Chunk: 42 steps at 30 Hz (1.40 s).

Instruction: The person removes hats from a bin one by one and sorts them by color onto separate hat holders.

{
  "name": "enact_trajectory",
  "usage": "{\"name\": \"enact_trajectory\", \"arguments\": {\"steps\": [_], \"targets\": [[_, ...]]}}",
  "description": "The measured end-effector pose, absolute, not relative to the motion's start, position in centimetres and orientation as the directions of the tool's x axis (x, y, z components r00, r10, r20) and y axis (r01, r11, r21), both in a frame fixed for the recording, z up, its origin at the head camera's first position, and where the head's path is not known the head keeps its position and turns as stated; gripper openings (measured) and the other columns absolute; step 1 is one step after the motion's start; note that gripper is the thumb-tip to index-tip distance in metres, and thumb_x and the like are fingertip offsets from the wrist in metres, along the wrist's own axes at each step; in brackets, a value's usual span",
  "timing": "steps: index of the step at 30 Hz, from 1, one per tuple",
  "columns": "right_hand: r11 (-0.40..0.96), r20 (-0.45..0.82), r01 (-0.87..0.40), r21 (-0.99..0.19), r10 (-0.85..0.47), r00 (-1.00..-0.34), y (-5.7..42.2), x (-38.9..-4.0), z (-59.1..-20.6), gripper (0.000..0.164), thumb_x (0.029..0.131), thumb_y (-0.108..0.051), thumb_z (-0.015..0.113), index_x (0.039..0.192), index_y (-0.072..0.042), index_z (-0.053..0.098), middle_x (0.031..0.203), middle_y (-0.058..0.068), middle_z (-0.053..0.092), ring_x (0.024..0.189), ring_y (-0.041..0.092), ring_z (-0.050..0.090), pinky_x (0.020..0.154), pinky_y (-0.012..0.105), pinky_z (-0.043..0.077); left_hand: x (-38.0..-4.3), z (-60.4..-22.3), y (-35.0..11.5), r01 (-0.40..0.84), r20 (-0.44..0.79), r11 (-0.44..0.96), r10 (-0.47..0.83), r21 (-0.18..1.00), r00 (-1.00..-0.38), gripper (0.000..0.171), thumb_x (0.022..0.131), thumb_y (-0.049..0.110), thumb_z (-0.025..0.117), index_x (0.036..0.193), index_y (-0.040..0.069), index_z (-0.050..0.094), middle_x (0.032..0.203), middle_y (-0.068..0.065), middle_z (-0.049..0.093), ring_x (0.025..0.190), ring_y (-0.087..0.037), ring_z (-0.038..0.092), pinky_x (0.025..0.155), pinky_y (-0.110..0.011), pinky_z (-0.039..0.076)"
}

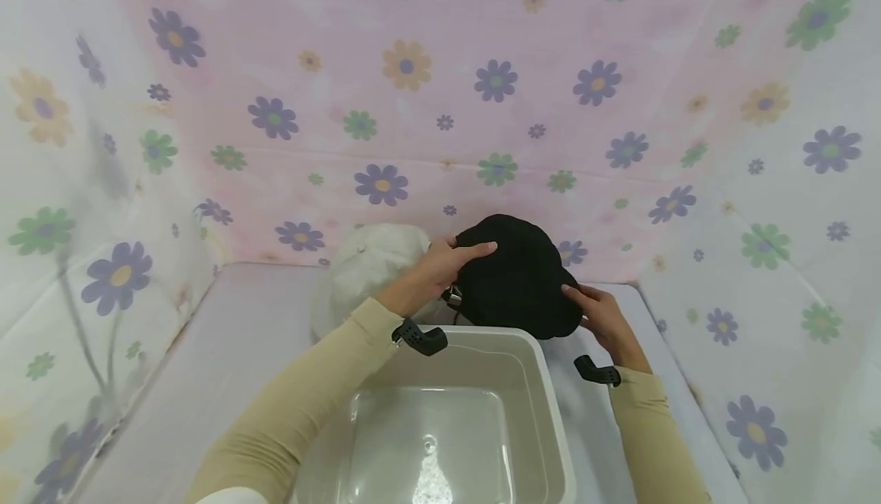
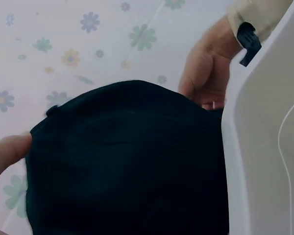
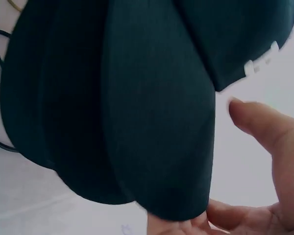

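A black cap [image 1: 516,278] is held up behind the bin's far rim, between both hands. My left hand [image 1: 440,263] grips its left side, the thumb lying over the fabric and the other fingers hidden behind. A metal buckle [image 1: 453,296] shows at the cap's edge below that hand. My right hand [image 1: 602,317] holds the cap at its right edge; in the right wrist view its fingers [image 3: 179,227] pass behind the lower edge of the cap [image 3: 157,112]. A white cap [image 1: 375,267] sits behind my left wrist, partly covered by the hand.
A light beige plastic bin [image 1: 551,404] stands in front of me, its inside bare, with my left forearm across its left side. Pale cloth covers the table [image 1: 227,351]. Flower-patterned sheets [image 1: 440,99] enclose the back and both sides.
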State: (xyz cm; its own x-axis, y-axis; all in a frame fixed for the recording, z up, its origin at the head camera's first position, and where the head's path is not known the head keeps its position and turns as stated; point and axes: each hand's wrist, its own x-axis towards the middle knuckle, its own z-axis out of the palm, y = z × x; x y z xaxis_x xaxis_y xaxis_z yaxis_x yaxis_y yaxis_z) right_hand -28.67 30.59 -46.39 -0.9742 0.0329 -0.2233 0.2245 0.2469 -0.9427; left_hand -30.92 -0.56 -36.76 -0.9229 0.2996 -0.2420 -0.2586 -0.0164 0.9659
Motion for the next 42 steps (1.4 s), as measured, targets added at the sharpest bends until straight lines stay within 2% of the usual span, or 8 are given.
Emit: {"name": "enact_trajectory", "arguments": {"steps": [1,3,6,13,22,31,38,42], "targets": [[0.258,-0.223,0.221,-0.941,0.023,-0.975,30.8,-28.7,-46.1,0.069,0.105,-0.034,0.056,0.152,0.012,0.034,0.14,0.028,0.054,0.116,0.017,0.062,0.105,0.042,0.052,-30.9,-36.7,-0.5,-0.247,-0.231,-0.02,0.29,0.969,-0.929,0.044,0.089,0.029,0.08,0.115,0.003,0.057,0.098,-0.003,0.058,0.08,-0.013,0.054,0.087,-0.025,0.048],[0.275,-0.217,0.213,-0.938,0.014,-0.976,31.1,-28.8,-45.6,0.068,0.103,-0.031,0.06,0.15,0.012,0.037,0.124,0.018,0.064,0.098,0.007,0.067,0.092,0.031,0.058,-31.0,-36.7,-0.2,-0.236,-0.22,-0.027,0.28,0.971,-0.935,0.07,0.087,0.026,0.082,0.142,0.001,0.047,0.135,-0.01,0.055,0.116,-0.02,0.058,0.107,-0.034,0.047],[0.271,-0.19,0.194,-0.943,0.045,-0.981,31.4,-29.1,-44.4,0.068,0.1,-0.028,0.065,0.147,0.014,0.04,0.107,0.002,0.065,0.083,0.002,0.066,0.078,0.02,0.057,-31.2,-36.8,0.1,-0.232,-0.221,-0.004,0.277,0.973,-0.935,0.087,0.086,0.024,0.083,0.153,-0.001,0.035,0.156,-0.018,0.04,0.143,-0.033,0.043,0.118,-0.044,0.038],[0.361,-0.145,0.193,-0.912,0.156,-0.977,31.4,-29.7,-42.8,0.071,0.096,-0.036,0.07,0.144,0.012,0.047,0.112,0.01,0.063,0.078,0.002,0.064,0.072,0.017,0.055,-31.6,-38.1,0.5,-0.221,-0.238,0.101,0.214,0.97,-0.947,0.095,0.089,0.03,0.081,0.156,-0.003,0.023,0.159,-0.022,0.031,0.146,-0.037,0.038,0.119,-0.046,0.036],[0.431,-0.158,0.217,-0.876,0.169,-0.973,31.0,-30.7,-43.8,0.071,0.095,-0.044,0.07,0.139,0.009,0.053,0.119,0.018,0.061,0.08,0.007,0.062,0.073,0.019,0.054,-32.0,-39.5,0.6,-0.283,-0.301,0.137,0.145,0.949,-0.942,0.11,0.088,0.036,0.08,0.161,0.0,0.006,0.166,-0.021,0.018,0.151,-0.039,0.027,0.122,-0.05,0.03],[0.315,-0.205,0.247,-0.917,0.161,-0.966,31.4,-30.5,-48.3,0.068,0.095,-0.037,0.072,0.139,0.013,0.053,0.097,0.001,0.069,0.075,0.003,0.065,0.07,0.02,0.056,-31.5,-39.6,0.8,-0.24,-0.287,0.252,0.172,0.938,-0.942,0.112,0.083,0.028,0.086,0.16,-0.002,0.011,0.162,-0.022,0.025,0.148,-0.04,0.03,0.121,-0.048,0.031],[0.362,-0.189,0.242,-0.9,0.175,-0.966,31.7,-30.1,-49.0,0.069,0.096,-0.04,0.071,0.14,0.011,0.053,0.118,0.019,0.067,0.079,0.002,0.065,0.071,0.02,0.056,-31.2,-39.9,1.0,-0.243,-0.31,0.303,0.196,0.922,-0.93,0.122,0.081,0.028,0.088,0.162,0.001,0.001,0.168,-0.019,0.012,0.154,-0.037,0.019,0.124,-0.048,0.025],[0.386,-0.169,0.222,-0.895,0.167,-0.971,31.6,-30.0,-48.7,0.069,0.096,-0.039,0.07,0.139,0.012,0.053,0.119,0.02,0.068,0.079,0.002,0.064,0.072,0.019,0.055,-31.0,-39.8,0.9,-0.222,-0.296,0.332,0.192,0.917,-0.936,0.123,0.082,0.028,0.088,0.162,0.0,-0.001,0.169,-0.02,0.01,0.155,-0.038,0.018,0.124,-0.049,0.025]]}}
